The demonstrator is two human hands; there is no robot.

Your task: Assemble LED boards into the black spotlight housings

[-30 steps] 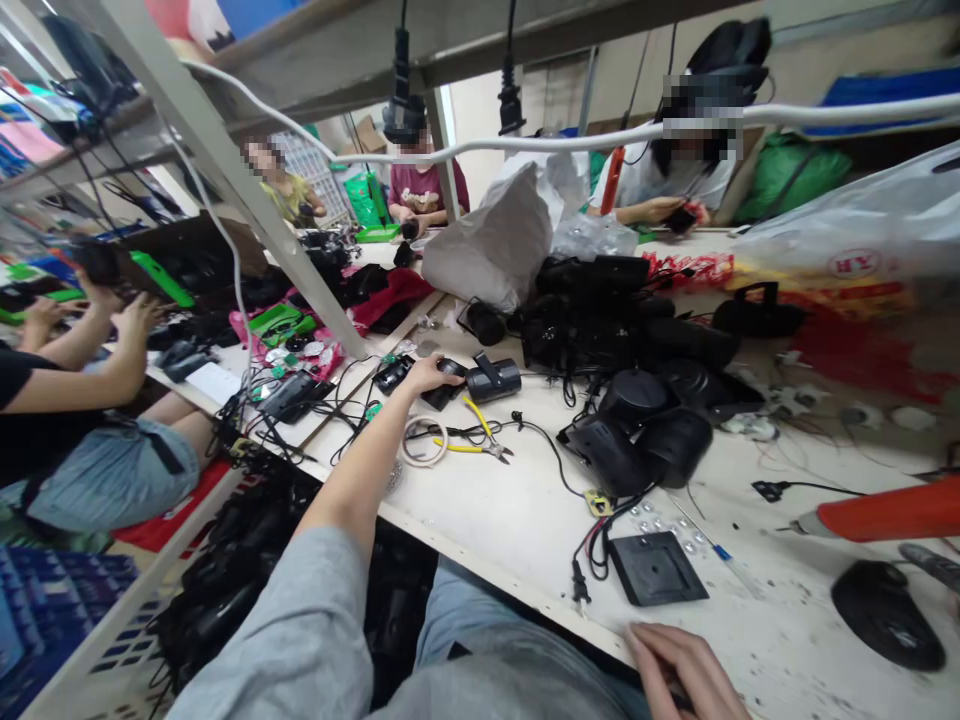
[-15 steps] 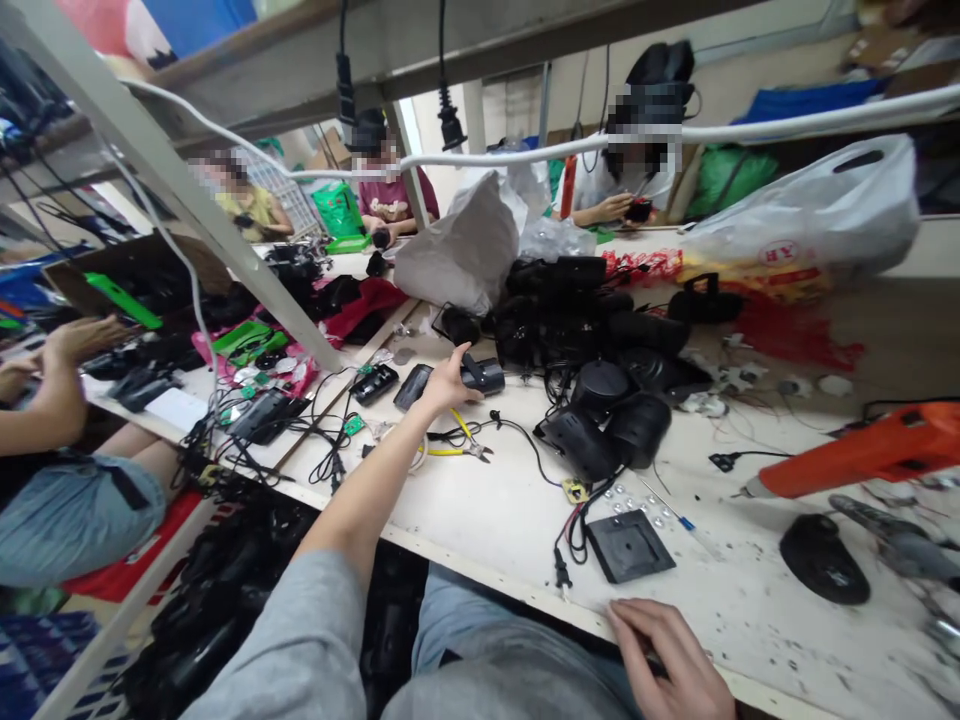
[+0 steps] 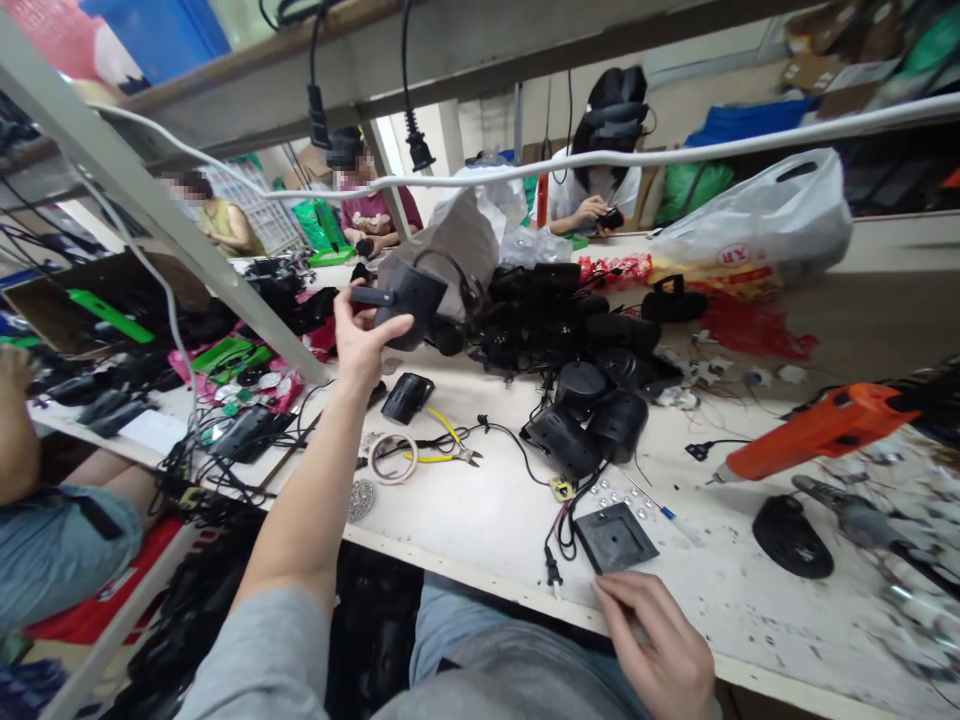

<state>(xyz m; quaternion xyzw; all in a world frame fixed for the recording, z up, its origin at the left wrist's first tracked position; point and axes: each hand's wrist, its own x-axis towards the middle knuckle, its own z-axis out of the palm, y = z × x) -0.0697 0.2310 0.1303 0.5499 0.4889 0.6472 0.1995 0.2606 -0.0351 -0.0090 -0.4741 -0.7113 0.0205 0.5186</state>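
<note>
My left hand (image 3: 361, 335) is raised over the table, closed round a black plastic housing (image 3: 420, 300) with a handle-like bar; a dark cord loops behind the housing. Below it on the table lies another black housing (image 3: 407, 398). My right hand (image 3: 656, 640) rests at the table's front edge, fingers loosely stretched and holding nothing I can see. Just beyond its fingertips lies a black square base (image 3: 616, 537). A black cord with a two-pin plug (image 3: 553, 568) lies to the left of that base.
Yellow-handled cutters (image 3: 450, 445) and a tape roll (image 3: 392, 458) lie mid-table. Black housings (image 3: 577, 440) are piled behind. An orange screwdriver (image 3: 817, 433) is at right. A white cable (image 3: 525, 163) crosses above; plugs hang from the shelf. Co-workers sit opposite and at left.
My left hand has lifted the black housing off the table, up and to the left. The right hand stays at the table edge. The whole view has shifted slightly.
</note>
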